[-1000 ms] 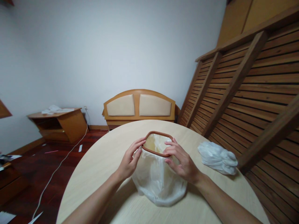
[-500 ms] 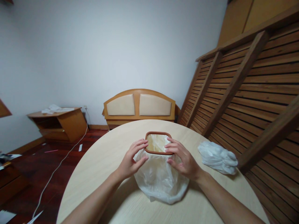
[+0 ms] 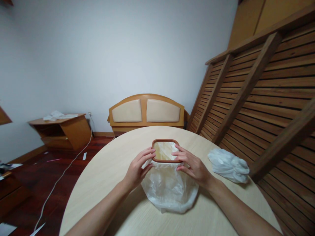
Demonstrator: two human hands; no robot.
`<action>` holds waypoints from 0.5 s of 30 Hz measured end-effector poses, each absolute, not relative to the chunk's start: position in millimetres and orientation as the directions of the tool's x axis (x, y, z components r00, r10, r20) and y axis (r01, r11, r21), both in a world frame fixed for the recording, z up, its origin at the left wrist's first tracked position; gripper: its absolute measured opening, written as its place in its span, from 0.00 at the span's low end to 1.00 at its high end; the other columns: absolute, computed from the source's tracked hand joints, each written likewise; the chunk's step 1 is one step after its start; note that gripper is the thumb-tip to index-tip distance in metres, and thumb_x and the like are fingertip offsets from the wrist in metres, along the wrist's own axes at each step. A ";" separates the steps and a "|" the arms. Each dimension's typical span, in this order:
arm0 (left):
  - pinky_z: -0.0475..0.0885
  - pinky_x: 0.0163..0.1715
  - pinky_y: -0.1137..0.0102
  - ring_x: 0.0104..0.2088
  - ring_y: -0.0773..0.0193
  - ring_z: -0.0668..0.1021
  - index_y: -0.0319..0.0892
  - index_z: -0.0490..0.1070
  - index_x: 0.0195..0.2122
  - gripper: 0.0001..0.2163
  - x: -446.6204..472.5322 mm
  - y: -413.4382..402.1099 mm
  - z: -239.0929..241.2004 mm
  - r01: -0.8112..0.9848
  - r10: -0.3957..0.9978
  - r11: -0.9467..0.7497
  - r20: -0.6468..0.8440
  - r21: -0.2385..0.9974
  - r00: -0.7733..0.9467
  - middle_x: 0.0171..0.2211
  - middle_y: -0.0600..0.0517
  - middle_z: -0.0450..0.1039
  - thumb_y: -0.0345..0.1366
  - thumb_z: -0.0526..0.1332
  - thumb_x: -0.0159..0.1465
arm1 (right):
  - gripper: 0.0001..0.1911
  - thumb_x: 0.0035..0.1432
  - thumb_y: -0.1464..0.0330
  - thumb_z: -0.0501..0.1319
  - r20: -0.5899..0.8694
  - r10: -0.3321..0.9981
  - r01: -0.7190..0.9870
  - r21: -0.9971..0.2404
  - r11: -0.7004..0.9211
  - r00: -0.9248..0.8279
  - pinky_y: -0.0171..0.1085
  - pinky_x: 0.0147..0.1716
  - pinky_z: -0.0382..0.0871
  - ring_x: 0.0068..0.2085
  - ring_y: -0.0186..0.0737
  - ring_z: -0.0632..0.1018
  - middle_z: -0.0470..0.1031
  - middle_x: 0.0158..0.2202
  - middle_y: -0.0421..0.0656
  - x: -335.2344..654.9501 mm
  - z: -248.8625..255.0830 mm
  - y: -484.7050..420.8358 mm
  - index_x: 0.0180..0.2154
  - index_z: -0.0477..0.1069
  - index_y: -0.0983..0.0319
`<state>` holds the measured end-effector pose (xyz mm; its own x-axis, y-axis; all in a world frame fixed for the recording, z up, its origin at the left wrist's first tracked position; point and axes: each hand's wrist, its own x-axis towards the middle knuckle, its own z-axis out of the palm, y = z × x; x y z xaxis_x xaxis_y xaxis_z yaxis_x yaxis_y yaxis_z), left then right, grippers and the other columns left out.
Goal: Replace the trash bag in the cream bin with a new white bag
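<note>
A small trash can stands upright on the round table, lined with a translucent white plastic bag point(image 3: 169, 190) that hangs down outside its wall. Its brown rounded-square rim ring point(image 3: 167, 161) sits on top, over the bag. My left hand point(image 3: 140, 165) grips the ring's left side, fingers over the edge and thumb outside below it. On the opposite side my right hand point(image 3: 193, 165) holds the ring the same way, fingertips reaching inside the opening. Most of the can's wall is hidden by the bag.
A bundled white plastic bag point(image 3: 228, 165) lies at the right on the pale round table point(image 3: 105, 170). Beyond the table are a padded headboard point(image 3: 147, 109) and a leaning slatted wooden frame point(image 3: 246, 91). A low cabinet point(image 3: 61, 131) and a white cable point(image 3: 61, 178) are at left.
Both thumbs have moved up closer beneath the rim ring. The ring has shifted very slightly left, with the hands still on its two sides.
</note>
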<state>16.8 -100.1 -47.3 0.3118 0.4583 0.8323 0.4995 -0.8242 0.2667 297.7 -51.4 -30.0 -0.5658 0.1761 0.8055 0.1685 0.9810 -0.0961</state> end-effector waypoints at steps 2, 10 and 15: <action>0.73 0.59 0.53 0.61 0.55 0.73 0.48 0.68 0.59 0.17 17.0 -100.1 -47.8 0.505 0.455 -0.823 0.835 0.261 0.309 0.57 0.42 0.74 0.31 0.60 0.69 | 0.11 0.68 0.62 0.60 0.801 0.182 0.169 -0.102 0.980 -0.570 0.51 0.62 0.69 0.66 0.49 0.67 0.79 0.52 0.50 298.3 -29.6 -51.5 0.48 0.72 0.60; 0.71 0.59 0.52 0.62 0.51 0.72 0.48 0.69 0.59 0.19 19.7 -106.0 -45.4 0.496 0.480 -0.818 0.821 0.291 0.309 0.58 0.41 0.71 0.34 0.64 0.66 | 0.12 0.67 0.62 0.61 0.808 0.174 0.168 -0.095 0.981 -0.563 0.51 0.62 0.68 0.65 0.50 0.69 0.80 0.50 0.50 296.3 -31.2 -50.8 0.48 0.72 0.60; 0.72 0.58 0.54 0.61 0.52 0.73 0.48 0.70 0.57 0.16 20.8 -105.7 -47.7 0.516 0.496 -0.802 0.818 0.301 0.293 0.59 0.42 0.71 0.33 0.62 0.68 | 0.14 0.67 0.61 0.61 0.822 0.181 0.190 -0.090 0.978 -0.541 0.52 0.61 0.69 0.65 0.51 0.69 0.78 0.52 0.51 294.7 -32.5 -54.4 0.51 0.70 0.60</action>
